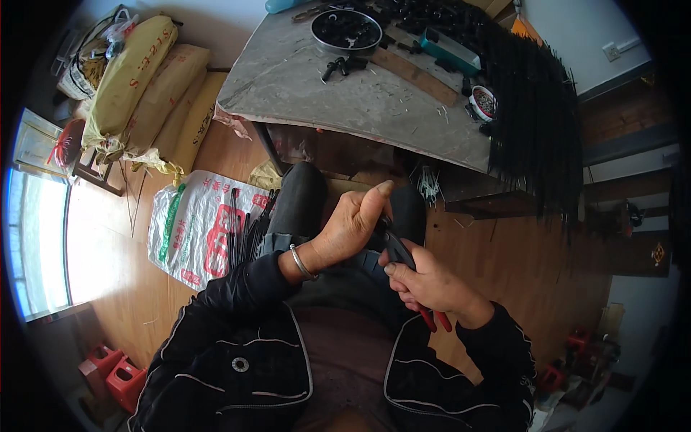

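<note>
Right hand [430,282], pliers [403,259] angled up-left

Your light comes from the window [36,245] on your left, blown out to white and throwing glare across the floor [108,237]. Your lap sits in dim shadow. Straight edges bend toward the black, vignetted fisheye rim.

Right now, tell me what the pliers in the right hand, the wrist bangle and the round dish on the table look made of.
Pliers: dark metal jaws, red handles that look plastic-coated. Bangle: silvery metal, judging by its shine. Round dish: probably steel, with a bright grey rim.
</note>
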Motion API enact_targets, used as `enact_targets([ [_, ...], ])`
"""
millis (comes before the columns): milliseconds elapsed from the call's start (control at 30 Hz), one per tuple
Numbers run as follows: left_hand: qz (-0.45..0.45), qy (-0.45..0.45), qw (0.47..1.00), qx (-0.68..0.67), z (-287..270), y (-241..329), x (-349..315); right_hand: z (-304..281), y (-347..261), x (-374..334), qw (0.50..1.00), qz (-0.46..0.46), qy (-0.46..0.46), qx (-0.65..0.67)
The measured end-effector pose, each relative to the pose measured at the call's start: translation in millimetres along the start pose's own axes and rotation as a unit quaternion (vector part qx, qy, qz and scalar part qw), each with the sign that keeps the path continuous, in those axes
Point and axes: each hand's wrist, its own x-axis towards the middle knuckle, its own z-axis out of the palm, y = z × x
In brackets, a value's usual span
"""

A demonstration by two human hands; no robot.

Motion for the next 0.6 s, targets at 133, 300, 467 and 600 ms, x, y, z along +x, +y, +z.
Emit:
enact_targets([
  [133,-0.013,-0.027,1.0,0.006,1,-2,5,-6,9,7,0.989,-0.07,0.066,-0.111],
  [300,0.189,0.135,0.97,0.074,-29,50,31,-50,-26,73,0.804,-0.299,0.327,-0.396],
  [467,0.361,0.283,0.888,-0.005,-129,176,29,-118,-67,115,0.696,-0.254,0.434,-0.512],
  [600,0.36,0.364,0.857,0.054,-204,220,-28,-117,-87,148,0.658,-0.317,0.458,-0.507],
])
